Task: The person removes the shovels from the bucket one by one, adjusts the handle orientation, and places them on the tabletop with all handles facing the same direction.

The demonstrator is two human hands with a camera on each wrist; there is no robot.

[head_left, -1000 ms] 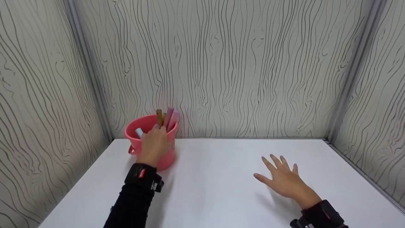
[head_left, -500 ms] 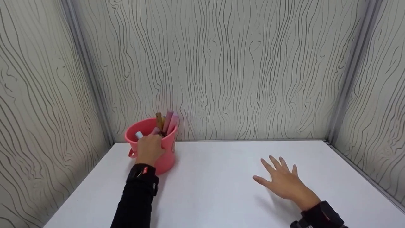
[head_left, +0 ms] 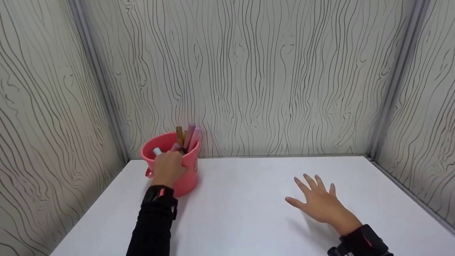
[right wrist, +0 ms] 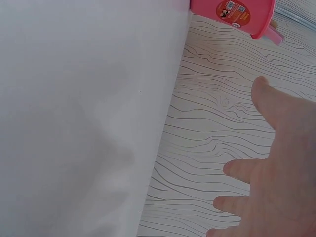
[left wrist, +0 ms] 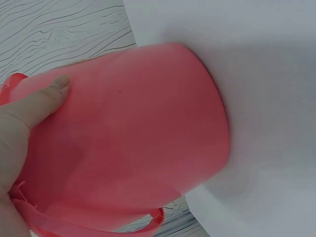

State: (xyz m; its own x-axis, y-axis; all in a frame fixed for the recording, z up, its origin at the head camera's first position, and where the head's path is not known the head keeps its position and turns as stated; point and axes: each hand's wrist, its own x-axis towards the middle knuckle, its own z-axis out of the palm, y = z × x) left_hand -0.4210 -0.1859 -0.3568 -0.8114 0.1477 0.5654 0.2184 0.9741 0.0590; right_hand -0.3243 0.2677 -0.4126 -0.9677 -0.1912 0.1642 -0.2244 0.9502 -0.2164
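Observation:
A pink bucket (head_left: 186, 181) stands upright at the back left of the white table. My left hand (head_left: 167, 168) grips its near rim, with the thumb pressed flat on the outer wall in the left wrist view. The other fingers go over the rim and are hidden inside. Several stick-like pieces poke out of the bucket: a brown one (head_left: 179, 134), a mauve one (head_left: 189, 137) and a pale blue one (head_left: 156, 151). Over the right side of the table hovers my right hand (head_left: 319, 203), fingers spread, touching nothing.
Wood-grain-patterned panels (head_left: 245, 78) rise behind the table (head_left: 241, 213) and on both sides. The bucket's strap handle (left wrist: 94, 228) hangs at its side, and a round label (right wrist: 233, 12) shows in the right wrist view.
My left hand has drawn back from beside the sticks and dropped lower onto the near rim, then stayed there. The view has shifted slightly. My right hand keeps its spread pose.

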